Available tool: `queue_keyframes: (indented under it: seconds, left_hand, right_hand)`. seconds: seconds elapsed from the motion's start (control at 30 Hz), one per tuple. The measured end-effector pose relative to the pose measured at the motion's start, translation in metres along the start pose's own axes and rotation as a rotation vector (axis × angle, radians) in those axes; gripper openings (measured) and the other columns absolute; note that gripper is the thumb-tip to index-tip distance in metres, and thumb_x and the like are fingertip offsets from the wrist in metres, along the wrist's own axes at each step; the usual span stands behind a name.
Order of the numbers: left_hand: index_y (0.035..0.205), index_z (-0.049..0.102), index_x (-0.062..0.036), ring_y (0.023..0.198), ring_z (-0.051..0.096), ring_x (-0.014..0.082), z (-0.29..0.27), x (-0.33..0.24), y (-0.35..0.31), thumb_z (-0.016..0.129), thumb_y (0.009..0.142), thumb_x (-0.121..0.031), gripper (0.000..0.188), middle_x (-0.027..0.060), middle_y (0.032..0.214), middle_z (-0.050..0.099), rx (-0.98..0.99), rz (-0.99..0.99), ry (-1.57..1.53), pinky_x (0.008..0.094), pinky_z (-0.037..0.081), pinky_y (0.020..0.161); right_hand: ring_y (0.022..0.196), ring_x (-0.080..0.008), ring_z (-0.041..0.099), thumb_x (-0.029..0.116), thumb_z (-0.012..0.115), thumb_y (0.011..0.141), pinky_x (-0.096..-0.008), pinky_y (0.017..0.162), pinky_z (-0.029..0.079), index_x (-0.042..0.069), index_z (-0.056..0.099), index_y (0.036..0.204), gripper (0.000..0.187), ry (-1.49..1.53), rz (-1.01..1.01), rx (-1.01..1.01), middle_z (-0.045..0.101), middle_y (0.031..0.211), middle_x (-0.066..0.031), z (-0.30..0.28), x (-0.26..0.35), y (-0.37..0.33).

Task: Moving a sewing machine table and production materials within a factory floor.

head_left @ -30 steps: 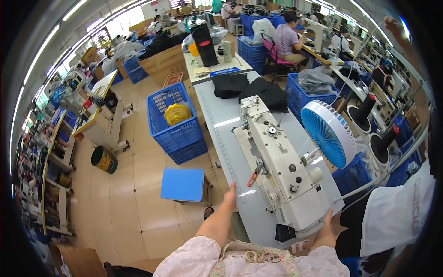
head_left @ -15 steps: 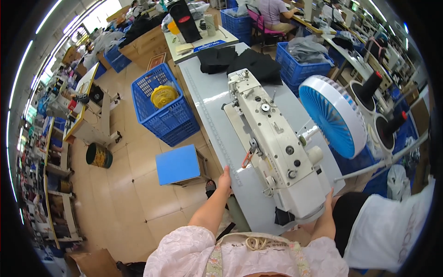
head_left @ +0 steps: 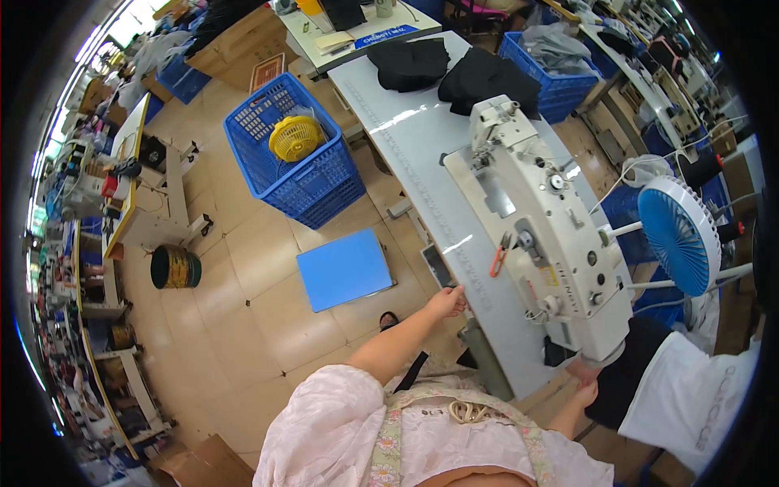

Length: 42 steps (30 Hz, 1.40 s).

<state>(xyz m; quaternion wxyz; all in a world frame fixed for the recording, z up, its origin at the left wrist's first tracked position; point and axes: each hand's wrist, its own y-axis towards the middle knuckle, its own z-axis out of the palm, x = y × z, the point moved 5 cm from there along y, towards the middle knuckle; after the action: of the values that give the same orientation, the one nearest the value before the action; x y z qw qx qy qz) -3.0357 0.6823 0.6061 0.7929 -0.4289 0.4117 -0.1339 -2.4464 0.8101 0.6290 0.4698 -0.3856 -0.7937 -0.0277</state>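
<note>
My left hand [head_left: 445, 303] is at the left edge of a grey sewing table [head_left: 389, 114], with its fingers curled against that edge. On the table stands a white industrial sewing machine [head_left: 560, 227]. Beside its base lie orange-handled thread snips [head_left: 499, 256], near my left hand. My right hand [head_left: 583, 394] is low, past the near right end of the machine, close to black cloth [head_left: 625, 377]; its fingers are partly hidden and their grip is unclear. Black fabric pieces [head_left: 495, 79] lie at the table's far end.
A blue stool [head_left: 345, 269] and a blue crate [head_left: 312, 187] holding a yellow basket [head_left: 294, 138] stand on the floor at left. A blue fan [head_left: 677, 235] and thread cones [head_left: 699, 170] are at right. White cloth [head_left: 682, 398] hangs at the lower right.
The view has shifted, so table and machine appear farther right. My left hand's fingers have curled at the table edge. My right hand has dropped away from the machine's side.
</note>
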Motion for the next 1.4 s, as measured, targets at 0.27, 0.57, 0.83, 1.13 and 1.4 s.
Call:
queue_keyframes:
  seconds: [0.27,0.57,0.83,1.13,1.4]
  left_hand:
    - [0.096,0.055,-0.0041,0.077,0.058,0.0159,-0.23,-0.024,-0.067,0.052,0.082,-0.027,0.027,0.0079,0.085,0.061,-0.347,0.011,0.003,0.0286,0.046,0.064]
    - [0.104,0.052,-0.0035,0.087,0.054,0.0196,-0.454,0.019,-0.059,0.049,0.083,-0.026,0.031,0.0092,0.098,0.056,-0.598,-0.051,0.045,0.0363,0.046,0.068]
    - [0.134,0.02,-0.0008,0.116,0.038,0.0306,-0.54,0.062,0.058,0.058,0.076,-0.032,0.076,0.0183,0.131,0.035,-0.371,-0.26,0.153,0.0432,0.033,0.093]
    - [0.128,0.032,-0.0008,0.117,0.038,0.026,-0.526,0.034,0.061,0.056,0.08,-0.03,0.061,0.0141,0.125,0.041,-0.149,-0.191,0.252,0.0443,0.029,0.096]
    - [0.129,0.034,0.0013,0.119,0.039,0.0259,-0.437,0.0,0.085,0.057,0.079,-0.035,0.066,0.0185,0.126,0.043,0.193,-0.115,0.598,0.0355,0.031,0.097]
  right_hand:
    - [0.076,-0.0278,0.06,0.013,0.048,0.076,-0.0382,0.067,0.047,-0.001,0.059,0.097,0.028,-0.69,-0.382,0.205,0.062,0.09,-0.016,-0.017,-0.109,-0.156]
    - [0.068,-0.0251,0.059,0.027,0.052,0.079,-0.0367,0.061,0.047,0.001,0.054,0.105,0.038,-1.03,0.239,1.125,0.062,0.079,-0.0122,0.322,-0.145,-0.372]
    - [0.123,-0.0337,0.03,0.044,0.064,0.07,-0.0407,0.098,0.032,0.005,0.029,0.132,0.082,-1.02,-0.25,0.757,0.032,0.134,-0.0171,0.582,-0.125,-0.503]
    - [0.115,-0.0293,0.041,0.039,0.068,0.066,-0.0404,0.094,0.036,0.006,0.039,0.124,0.073,-0.942,-0.147,0.483,0.043,0.123,-0.0148,0.51,-0.143,-0.53]
    - [0.115,-0.0335,0.041,0.03,0.073,0.062,-0.038,0.095,0.037,-0.005,0.022,0.13,0.093,-0.666,0.095,0.463,0.037,0.127,-0.0238,0.382,-0.28,-0.555]
